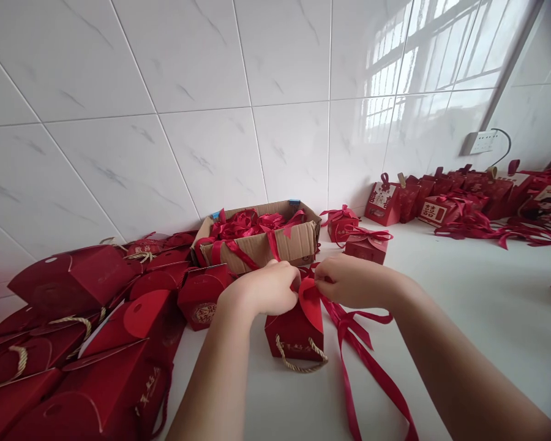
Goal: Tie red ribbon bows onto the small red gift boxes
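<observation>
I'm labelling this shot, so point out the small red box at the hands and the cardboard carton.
Small red box (294, 332), head view: front face.
Cardboard carton (299, 245), head view: front wall.

One left hand (273, 289) and one right hand (356, 280) show at the centre of the frame, with one red gift box (294, 335) between them bearing one visible gold rope handle (302, 369). Behind stands one cardboard box (298, 245). Two ribbon-tied boxes (366, 248) sit right of centre, and one socket panel (482, 143) at upper right. At lower left, at least five red boxes (96, 392) overlap, too crowded for an exact count.
</observation>
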Tool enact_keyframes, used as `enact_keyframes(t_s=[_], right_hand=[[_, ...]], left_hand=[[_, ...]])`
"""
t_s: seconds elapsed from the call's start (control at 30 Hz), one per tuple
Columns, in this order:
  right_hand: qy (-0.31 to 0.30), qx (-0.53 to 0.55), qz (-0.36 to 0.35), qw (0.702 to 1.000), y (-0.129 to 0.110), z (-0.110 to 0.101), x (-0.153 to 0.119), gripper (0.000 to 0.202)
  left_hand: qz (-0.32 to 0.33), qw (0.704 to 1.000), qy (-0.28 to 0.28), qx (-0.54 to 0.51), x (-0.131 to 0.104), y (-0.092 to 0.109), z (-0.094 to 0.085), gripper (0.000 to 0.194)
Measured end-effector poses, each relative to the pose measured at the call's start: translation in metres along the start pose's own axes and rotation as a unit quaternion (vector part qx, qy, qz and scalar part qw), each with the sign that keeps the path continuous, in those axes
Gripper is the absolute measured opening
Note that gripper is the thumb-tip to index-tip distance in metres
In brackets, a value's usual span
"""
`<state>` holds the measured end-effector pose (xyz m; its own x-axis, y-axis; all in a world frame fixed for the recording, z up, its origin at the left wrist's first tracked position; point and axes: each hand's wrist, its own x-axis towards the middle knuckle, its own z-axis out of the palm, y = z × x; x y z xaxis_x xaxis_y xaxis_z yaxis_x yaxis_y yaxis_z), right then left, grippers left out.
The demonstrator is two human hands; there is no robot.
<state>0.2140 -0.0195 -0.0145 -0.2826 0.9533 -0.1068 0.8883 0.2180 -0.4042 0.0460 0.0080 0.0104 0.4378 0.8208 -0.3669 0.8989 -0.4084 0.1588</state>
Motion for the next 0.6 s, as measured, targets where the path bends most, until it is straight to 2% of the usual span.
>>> enact_keyframes(t_s=[0.17,0.27,0.4,0.6], right_hand=[[-0.012,-0.007,0.005,1.000,-0.003,0.000,0.000,0.027],[0.018,0.011,-0.007,1.000,-0.004,-0.002,-0.003,0.022],[0.080,0.081,-0.058,0.992,-0.006,-0.006,-0.004,0.012],[0.057,0.189,-0.129,0.972,-0.006,-0.009,-0.002,0.018]], left_hand=[[0.009,1.000,0.026,-0.014,-0.002,-0.002,-0.001,0.017],[0.021,0.998,0.056,-0.030,-0.004,-0.003,-0.002,0.016],[0.046,0.990,0.118,-0.059,-0.008,0.000,-0.003,0.013],[0.053,0.980,0.170,-0.084,-0.013,0.002,-0.003,0.013]])
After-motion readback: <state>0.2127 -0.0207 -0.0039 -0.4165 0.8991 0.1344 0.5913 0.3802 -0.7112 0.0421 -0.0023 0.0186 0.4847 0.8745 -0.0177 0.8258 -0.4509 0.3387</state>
